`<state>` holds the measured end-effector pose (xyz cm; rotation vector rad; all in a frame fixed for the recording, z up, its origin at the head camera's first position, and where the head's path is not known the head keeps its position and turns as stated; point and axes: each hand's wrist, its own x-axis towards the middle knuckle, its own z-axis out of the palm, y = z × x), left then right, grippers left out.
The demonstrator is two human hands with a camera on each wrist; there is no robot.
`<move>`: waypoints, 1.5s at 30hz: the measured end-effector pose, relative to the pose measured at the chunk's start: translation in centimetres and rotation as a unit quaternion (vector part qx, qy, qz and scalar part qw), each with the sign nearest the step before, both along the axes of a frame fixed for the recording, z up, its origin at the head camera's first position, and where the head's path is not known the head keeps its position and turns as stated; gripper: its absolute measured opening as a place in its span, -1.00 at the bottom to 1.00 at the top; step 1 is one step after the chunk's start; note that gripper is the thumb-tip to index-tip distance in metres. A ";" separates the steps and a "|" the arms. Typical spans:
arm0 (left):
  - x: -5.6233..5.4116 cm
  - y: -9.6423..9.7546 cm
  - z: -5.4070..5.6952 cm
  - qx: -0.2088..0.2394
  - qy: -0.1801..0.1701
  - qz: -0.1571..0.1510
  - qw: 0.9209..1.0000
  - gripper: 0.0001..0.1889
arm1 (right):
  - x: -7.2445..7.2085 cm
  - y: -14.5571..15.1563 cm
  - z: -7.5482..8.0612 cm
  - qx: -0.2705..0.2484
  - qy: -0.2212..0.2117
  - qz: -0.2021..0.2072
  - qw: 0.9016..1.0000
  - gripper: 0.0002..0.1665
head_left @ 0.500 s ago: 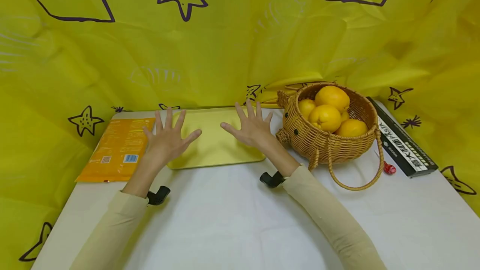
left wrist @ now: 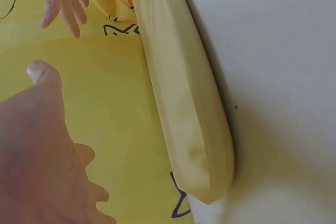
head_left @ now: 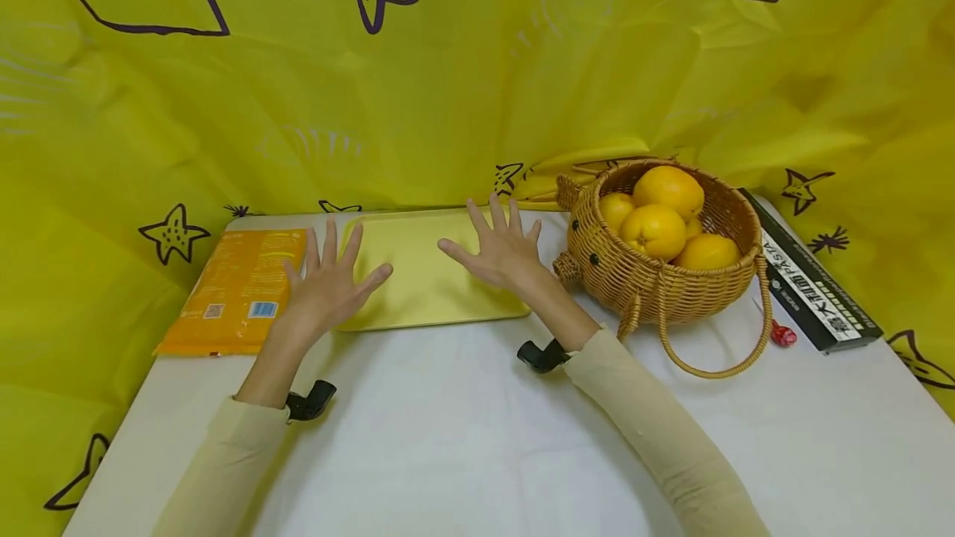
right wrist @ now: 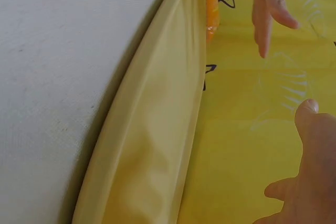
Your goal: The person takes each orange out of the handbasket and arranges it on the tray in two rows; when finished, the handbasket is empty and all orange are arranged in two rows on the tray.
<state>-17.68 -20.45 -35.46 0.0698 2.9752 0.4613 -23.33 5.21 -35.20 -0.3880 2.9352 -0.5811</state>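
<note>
Both hands hover with fingers spread and hold nothing. My left hand [head_left: 319, 297] is over the gap between an orange packet [head_left: 235, 292] and the left end of a pale yellow tray [head_left: 410, 272]. Above the tray's right part hangs my right hand [head_left: 503, 255], its thumb pointing left. Faint hand shadows fall on the tray. In the left wrist view, the tray's rim [left wrist: 184, 87] lies beside my left hand [left wrist: 42, 156]. The right wrist view has the tray [right wrist: 142, 108] left of my right hand [right wrist: 315, 166].
Right of the tray stands a wicker animal-shaped basket [head_left: 671, 292] with several oranges [head_left: 653, 230]; its handle loops toward the front. A black pasta box [head_left: 816, 280] and a small red-wrapped candy [head_left: 783, 335] lie beyond it. Yellow cloth [head_left: 448, 106] hangs behind the white table [head_left: 448, 437].
My left hand has drifted slightly left and back toward me. The right hand stays nearly in place, and the head view has shifted a little.
</note>
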 end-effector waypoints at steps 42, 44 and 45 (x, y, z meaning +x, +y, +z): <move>2.1 -2.1 -2.3 0.169 -0.064 -0.009 0.984 0.07 | 1.1 14.8 13.3 -0.057 0.036 0.114 0.991 -0.41; 2.0 -2.0 -2.4 0.172 -0.069 -0.011 0.983 0.08 | -0.3 16.5 13.2 -0.051 0.022 0.115 0.992 -0.40; 2.0 -2.0 -2.5 0.174 -0.069 -0.015 0.982 0.08 | -1.0 17.3 13.2 -0.047 0.014 0.118 0.992 -0.40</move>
